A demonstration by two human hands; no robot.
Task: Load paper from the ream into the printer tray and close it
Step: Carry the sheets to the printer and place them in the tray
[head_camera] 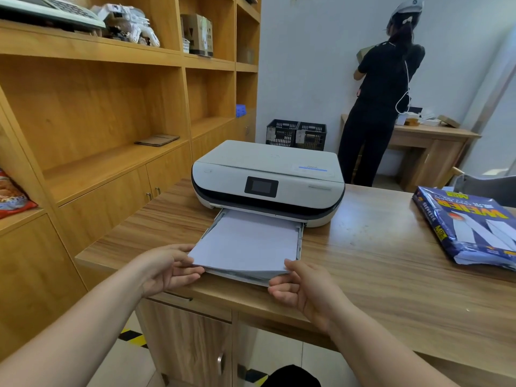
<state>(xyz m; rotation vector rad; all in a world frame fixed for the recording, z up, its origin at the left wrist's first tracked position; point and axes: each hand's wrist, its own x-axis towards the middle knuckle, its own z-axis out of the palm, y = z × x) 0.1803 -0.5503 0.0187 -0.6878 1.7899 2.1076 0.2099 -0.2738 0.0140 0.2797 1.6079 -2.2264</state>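
A white printer (268, 174) with a dark screen stands on the wooden desk (391, 269). Its paper tray (300, 241) is pulled out toward me. A stack of white paper (245, 241) lies in the tray, its near end slightly raised. My left hand (167, 268) grips the stack's near left corner. My right hand (301, 287) pinches the near right corner, thumb on top. The blue opened ream (469, 227) lies on the desk at the far right, away from both hands.
Wooden shelving (111, 107) and cabinets fill the left side. A person in black (382, 93) stands at the back by a small table. Two black crates (296, 134) sit on the floor behind the printer. A grey chair back (485, 188) rises behind the ream.
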